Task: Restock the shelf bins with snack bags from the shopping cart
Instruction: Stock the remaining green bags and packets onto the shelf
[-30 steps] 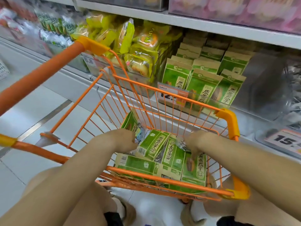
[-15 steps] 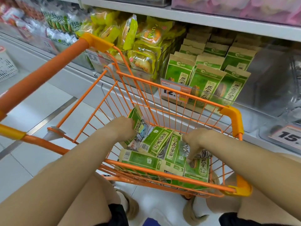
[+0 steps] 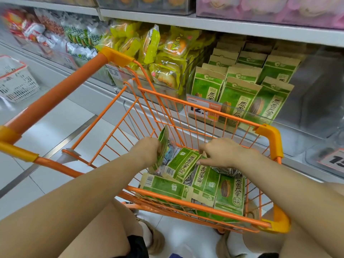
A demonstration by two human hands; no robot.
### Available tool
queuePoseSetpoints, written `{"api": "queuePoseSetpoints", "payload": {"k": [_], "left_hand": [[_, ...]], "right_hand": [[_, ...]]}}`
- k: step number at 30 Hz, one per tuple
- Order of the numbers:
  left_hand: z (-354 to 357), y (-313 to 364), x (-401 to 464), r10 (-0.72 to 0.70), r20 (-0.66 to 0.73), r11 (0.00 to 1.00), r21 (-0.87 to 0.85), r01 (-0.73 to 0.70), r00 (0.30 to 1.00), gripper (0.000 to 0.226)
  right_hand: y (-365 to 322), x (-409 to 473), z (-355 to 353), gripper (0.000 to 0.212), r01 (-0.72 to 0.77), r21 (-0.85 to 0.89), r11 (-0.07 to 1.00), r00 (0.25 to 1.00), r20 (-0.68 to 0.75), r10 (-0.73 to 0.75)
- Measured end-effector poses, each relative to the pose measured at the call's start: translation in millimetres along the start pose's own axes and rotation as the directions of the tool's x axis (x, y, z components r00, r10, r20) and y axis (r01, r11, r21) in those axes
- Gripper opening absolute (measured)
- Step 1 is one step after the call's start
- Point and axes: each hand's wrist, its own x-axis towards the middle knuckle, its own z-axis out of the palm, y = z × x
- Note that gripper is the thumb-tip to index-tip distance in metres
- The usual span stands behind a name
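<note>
An orange wire shopping cart stands in front of me with several green sunflower-seed bags lying in its bottom. My left hand is inside the cart, shut on one green bag held upright on its edge. My right hand is also inside, fingers curled on the top edge of a tilted green bag. Behind the cart, a clear shelf bin holds rows of the same green bags.
A neighbouring bin holds yellow pastry packs. Price tags hang on the shelf edge. A white basket sits on the floor at far left. The cart handle runs diagonally at left. My knees are below the cart.
My left hand has lifted its green bag higher and more upright. My right hand has shifted left from the silvery bags onto the tilted green bag. The view has moved closer to the shelf.
</note>
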Motion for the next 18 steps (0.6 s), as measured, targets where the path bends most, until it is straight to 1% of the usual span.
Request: {"api": "queuePoseSetpoints", "payload": {"k": [2,3,4,5,6,7,8,9,10,11,12,13,14,15,16,17,18], "left_hand": [[-6,1,-4,-0.063,-0.056,0.987,-0.149,0.054,0.996,0.034],[-10,0,-6,-0.118,-0.064,0.954,-0.284,0.096,0.991,0.032],[-16,-2,-9,-0.194,-0.036,0.867,-0.474,0.154,0.98,0.027],[-25,-2,-14,-0.252,0.025,0.707,-0.678,0.202,0.967,0.023],[-34,-3,-20,-0.264,0.095,0.508,-0.832,0.222,0.96,0.021],[-43,-3,-28,-0.221,0.157,0.337,-0.914,0.227,0.962,0.022],[-51,-1,-34,-0.147,0.19,0.225,-0.949,0.22,0.971,0.025],[-57,1,-41,-0.066,0.205,0.152,-0.965,0.213,0.977,0.028],[-62,5,-46,0.013,0.196,0.122,-0.974,0.193,0.981,0.029],[-66,11,-51,0.082,0.17,0.124,-0.979,0.16,0.982,0.028],[-68,15,-54,0.143,0.136,0.163,-0.98,0.112,0.98,0.027],[-68,20,-56,0.187,0.103,0.226,-0.972,0.059,0.977,0.027],[-68,23,-55,0.219,0.078,0.293,-0.956,0.01,0.973,0.027],[-67,23,-52,0.239,0.069,0.354,-0.935,-0.021,0.969,0.026],[-66,21,-48,0.256,0.083,0.417,-0.908,-0.032,0.963,0.024],[-65,20,-43,0.264,0.112,0.513,-0.857,-0.041,0.958,0.02],[-62,18,-37,0.267,0.151,0.66,-0.749,-0.067,0.952,0.014]], "right_hand": [[1,0,-1,0.052,-0.021,0.066,0.998,1.0,-0.009,0.022],[2,1,-2,0.053,-0.036,0.125,0.992,0.999,-0.023,0.039],[3,1,-3,0.056,-0.05,0.189,0.981,0.997,-0.041,0.059],[4,0,-5,0.061,-0.067,0.25,0.966,0.995,-0.052,0.083],[5,-1,-6,0.07,-0.085,0.313,0.946,0.993,-0.054,0.107],[6,-2,-9,0.08,-0.11,0.398,0.911,0.99,-0.034,0.135],[8,-4,-11,0.088,-0.146,0.521,0.841,0.986,0.006,0.167],[8,-6,-15,0.091,-0.187,0.673,0.716,0.979,0.068,0.191],[8,-7,-18,0.087,-0.215,0.809,0.547,0.974,0.139,0.177],[7,-10,-24,0.077,-0.212,0.901,0.378,0.976,0.177,0.125],[7,-12,-29,0.068,-0.176,0.952,0.251,0.984,0.166,0.062],[7,-15,-34,0.055,-0.122,0.98,0.155,0.993,0.12,0.019],[7,-17,-38,0.043,-0.057,0.996,0.075,0.998,0.056,0.009],[9,-18,-40,0.032,0.002,1.0,0.007,0.999,-0.002,0.044],[10,-18,-42,0.022,0.055,0.998,-0.032,0.993,-0.052,0.104],[12,-18,-43,0.016,0.101,0.994,-0.031,0.98,-0.094,0.173],[15,-17,-43,0.016,0.131,0.991,0.004,0.963,-0.129,0.237]]}}
